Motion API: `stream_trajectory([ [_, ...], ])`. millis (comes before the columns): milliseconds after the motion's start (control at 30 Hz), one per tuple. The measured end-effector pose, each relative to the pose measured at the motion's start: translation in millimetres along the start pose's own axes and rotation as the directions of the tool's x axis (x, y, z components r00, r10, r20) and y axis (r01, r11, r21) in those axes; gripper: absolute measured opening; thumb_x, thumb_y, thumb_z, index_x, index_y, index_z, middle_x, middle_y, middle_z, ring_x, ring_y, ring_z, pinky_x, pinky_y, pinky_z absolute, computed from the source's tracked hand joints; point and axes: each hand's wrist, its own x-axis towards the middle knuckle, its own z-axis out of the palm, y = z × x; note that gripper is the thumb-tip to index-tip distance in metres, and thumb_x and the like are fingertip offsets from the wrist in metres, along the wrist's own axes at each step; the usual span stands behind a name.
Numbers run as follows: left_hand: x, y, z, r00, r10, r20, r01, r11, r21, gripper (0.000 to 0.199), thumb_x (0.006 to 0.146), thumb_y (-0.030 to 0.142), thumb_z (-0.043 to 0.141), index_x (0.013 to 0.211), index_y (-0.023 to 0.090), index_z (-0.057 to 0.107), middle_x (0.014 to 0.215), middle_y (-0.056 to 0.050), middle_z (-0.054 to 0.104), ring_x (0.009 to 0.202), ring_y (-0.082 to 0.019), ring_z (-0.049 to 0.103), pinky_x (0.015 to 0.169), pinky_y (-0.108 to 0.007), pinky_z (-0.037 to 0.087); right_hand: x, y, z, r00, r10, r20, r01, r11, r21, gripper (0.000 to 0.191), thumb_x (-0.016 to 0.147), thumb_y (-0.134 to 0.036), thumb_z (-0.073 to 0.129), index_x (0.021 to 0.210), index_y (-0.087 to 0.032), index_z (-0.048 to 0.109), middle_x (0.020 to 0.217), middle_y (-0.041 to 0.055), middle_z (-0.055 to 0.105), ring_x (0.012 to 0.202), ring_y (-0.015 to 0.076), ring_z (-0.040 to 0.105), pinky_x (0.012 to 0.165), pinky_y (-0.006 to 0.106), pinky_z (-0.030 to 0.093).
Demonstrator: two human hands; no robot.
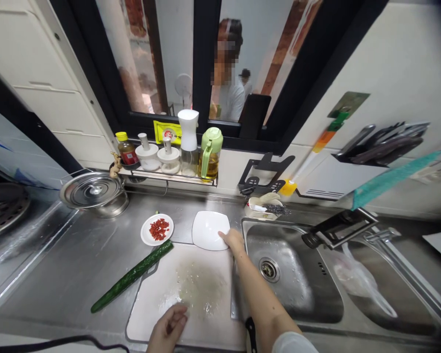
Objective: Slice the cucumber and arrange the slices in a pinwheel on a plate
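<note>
My right hand (pixel 233 241) grips the lower right corner of a white square plate (pixel 209 228), thumb on its upper face; the fingers beneath are hidden. The plate stands at the far edge of a white cutting board (pixel 150 306), whose middle is wet and faintly greenish. Above the board's near left part is my left hand (pixel 170 324), loosely curled with fingers partly apart and nothing visible in it. A long green cucumber (pixel 132 277) lies diagonally, its upper end at the board's corner. Beside it sits a small white dish (pixel 145 236) of red goji berries (pixel 159 229).
A steel sink (pixel 290 299) is right of the board, and a black knife handle (pixel 250 333) lies by my right forearm. A lidded steel pot (pixel 93 191) stands left. Behind, a rack (pixel 172 176) carries seasoning jars and an oil bottle (pixel 210 157). People are beyond the window.
</note>
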Motion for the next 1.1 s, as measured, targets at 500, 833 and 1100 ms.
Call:
stream_trajectory([
  [500,30.9,31.1,34.5,0.969,0.188,-0.16,-0.165,0.975,0.15,0.051,0.077,0.06,0.059,0.103,0.017,0.066,0.063,0.002,0.053,0.06,-0.014,0.051,0.06,-0.025,0.042,-50.2,10.5,-9.8,0.951,-0.144,-0.272,0.133,0.989,-0.058,0.055,0.094,-0.057,0.041,0.122,-0.011,0.056,0.104,0.0187,0.069,0.103,0.0276,0.065,0.083,0.034,0.045],
  [833,80.8,78.2,-25.0,0.741,0.605,-0.291,-0.154,0.575,0.803,0.028,0.088,0.029,0.05,0.11,0.023,0.065,0.119,-0.011,0.058,0.116,-0.028,0.051,0.102,-0.048,0.033,-130.9,125.5,58.1,0.914,-0.107,-0.392,0.205,0.954,0.219,0.033,0.09,-0.038,0.044,0.11,-0.017,0.059,0.083,0.0051,0.067,0.081,0.0204,0.065,0.066,0.025,0.04],
  [1100,90.0,75.4,-92.1,0.864,0.465,-0.194,0.01,0.369,0.929,0.04,0.085,0.031,0.055,0.124,0.024,0.055,0.124,-0.012,0.054,0.114,-0.028,0.051,0.099,-0.045,0.035,-175.4,163.3,80.6,0.924,-0.154,-0.35,0.229,0.956,0.184,0.03,0.086,-0.044,0.047,0.101,-0.019,0.055,0.085,0.0043,0.063,0.08,0.021,0.062,0.066,0.027,0.04],
])
